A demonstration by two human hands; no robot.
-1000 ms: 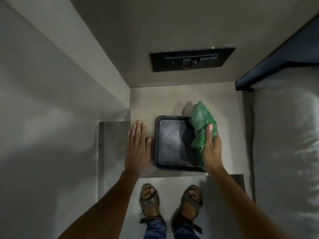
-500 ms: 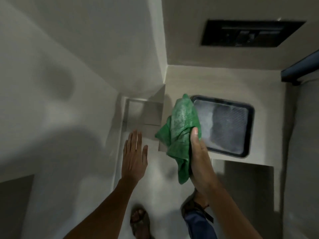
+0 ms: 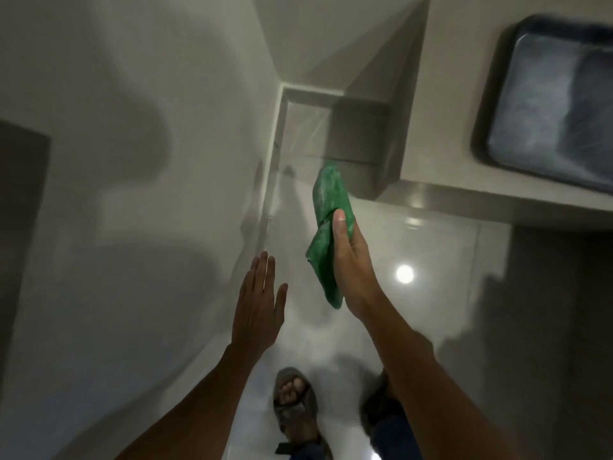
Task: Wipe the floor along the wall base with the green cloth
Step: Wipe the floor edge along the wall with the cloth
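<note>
My right hand grips the green cloth, which hangs folded in the air above the glossy pale floor. The cloth's upper tip points toward the floor corner where the wall base meets a low grey step. Lower left of the cloth, my left hand is flat and open with fingers together, close to the white wall. Neither hand touches the floor or the wall base.
A low ledge juts out at the upper right with a dark tray lying on it. My sandalled feet stand on the floor below the hands. A dark panel is set in the wall at the far left.
My view has swung left and down, off the ledge and tray toward the floor beside the wall. My right hand has carried the cloth off the tray and out over the floor; my left hand left the ledge.
</note>
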